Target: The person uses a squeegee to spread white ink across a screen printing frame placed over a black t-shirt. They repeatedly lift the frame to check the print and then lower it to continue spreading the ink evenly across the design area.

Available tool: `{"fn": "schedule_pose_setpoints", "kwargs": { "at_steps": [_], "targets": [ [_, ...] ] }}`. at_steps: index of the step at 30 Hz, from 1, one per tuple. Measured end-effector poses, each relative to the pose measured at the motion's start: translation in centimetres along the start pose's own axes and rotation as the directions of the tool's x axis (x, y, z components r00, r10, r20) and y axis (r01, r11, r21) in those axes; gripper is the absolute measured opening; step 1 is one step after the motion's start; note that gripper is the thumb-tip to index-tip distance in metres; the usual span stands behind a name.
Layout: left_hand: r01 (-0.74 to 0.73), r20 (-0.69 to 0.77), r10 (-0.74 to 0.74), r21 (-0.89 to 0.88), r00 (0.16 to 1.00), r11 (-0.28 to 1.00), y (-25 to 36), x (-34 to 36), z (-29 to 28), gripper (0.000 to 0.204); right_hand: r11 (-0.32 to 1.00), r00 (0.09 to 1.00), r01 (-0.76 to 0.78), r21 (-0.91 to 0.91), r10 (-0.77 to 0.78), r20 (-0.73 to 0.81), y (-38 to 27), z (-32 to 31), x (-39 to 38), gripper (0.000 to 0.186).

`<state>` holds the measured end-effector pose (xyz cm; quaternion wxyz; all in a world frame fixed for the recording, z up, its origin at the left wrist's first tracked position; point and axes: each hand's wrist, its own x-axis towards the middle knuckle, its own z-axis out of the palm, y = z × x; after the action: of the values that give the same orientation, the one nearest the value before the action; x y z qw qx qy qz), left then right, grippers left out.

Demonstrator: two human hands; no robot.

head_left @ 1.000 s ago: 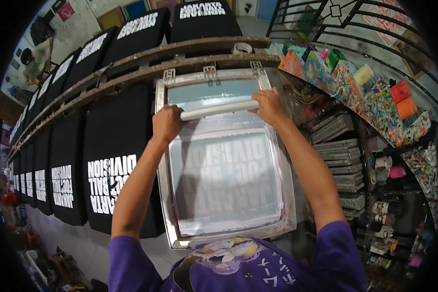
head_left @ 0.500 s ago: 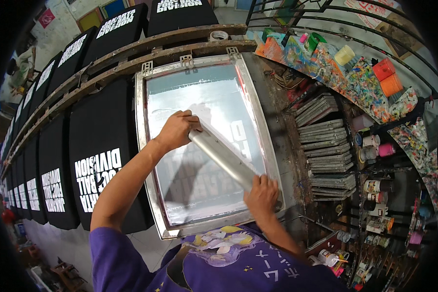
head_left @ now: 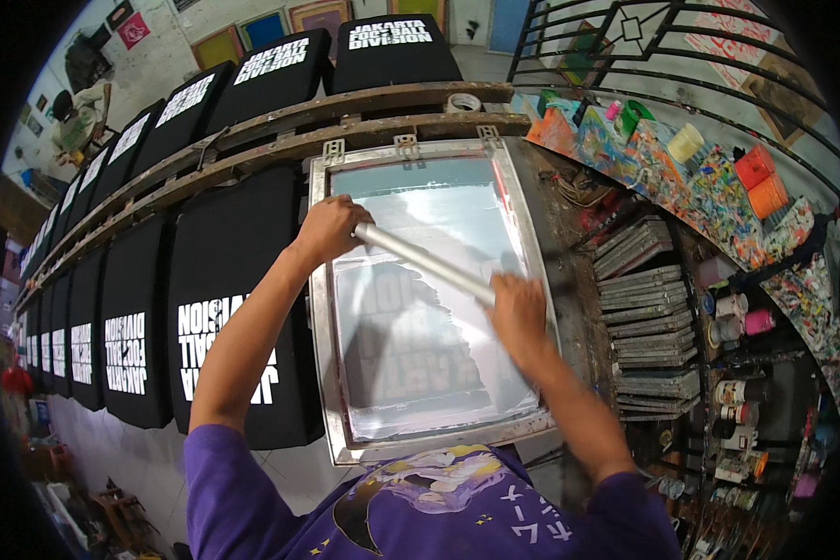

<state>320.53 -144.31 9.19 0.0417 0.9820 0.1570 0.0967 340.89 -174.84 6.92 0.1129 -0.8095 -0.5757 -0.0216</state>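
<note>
A squeegee with a silvery bar handle (head_left: pixel 427 264) lies slantwise over a screen-printing frame (head_left: pixel 325 336), its left end farther from me. My left hand (head_left: pixel 330 230) is closed round the left end, near the frame's left rail. My right hand (head_left: pixel 519 319) grips the right end, toward the right rail. The handle hides the blade's contact with the mesh. White ink (head_left: pixel 495 373) lies on the mesh in an uneven, ragged-edged film, and mirrored block lettering shows faintly through it. Metal hinge clamps (head_left: pixel 406 147) stand along the frame's far edge.
Black printed shirts on boards (head_left: pixel 238 233) stand in rows at left and beyond a wooden rail (head_left: pixel 280 135). A tape roll (head_left: pixel 464 103) sits on that rail. At right are stacked grey slabs (head_left: pixel 651 303), paint tubs (head_left: pixel 742 411) and a paint-splattered surface (head_left: pixel 658 149) with coloured cups.
Both hands have pushed the squeegee farther from me and leftward across the screen, and it now lies at a shallower slant. The ink film's outline differs. The whole view has shifted.
</note>
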Motion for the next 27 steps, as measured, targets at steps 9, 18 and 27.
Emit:
{"fn": "schedule_pose_setpoints", "kwargs": {
  "at_steps": [9, 18, 27],
  "targets": [
    [0.365, 0.034, -0.367, 0.049, 0.93, 0.93, -2.2, -0.6, 1.2, 0.045, 0.951, 0.952, 0.291, -0.105, -0.299, -0.073, 6.3, 5.2, 19.0, 0.023],
    [0.405, 0.383, -0.247, -0.416, 0.89, 0.814, 9.2, -14.2, -2.9, 0.069, 0.713, 0.712, 0.7, -0.032, -0.694, 0.106, -1.3, 3.8, 18.7, 0.016],
    [0.74, 0.43, -0.611, -0.274, 0.665, 0.614, 26.8, -16.8, -1.2, 0.066, 0.469, 0.471, 0.882, 0.05, -0.879, -0.075, -2.9, 3.9, 14.3, 0.014]
  ]
}}
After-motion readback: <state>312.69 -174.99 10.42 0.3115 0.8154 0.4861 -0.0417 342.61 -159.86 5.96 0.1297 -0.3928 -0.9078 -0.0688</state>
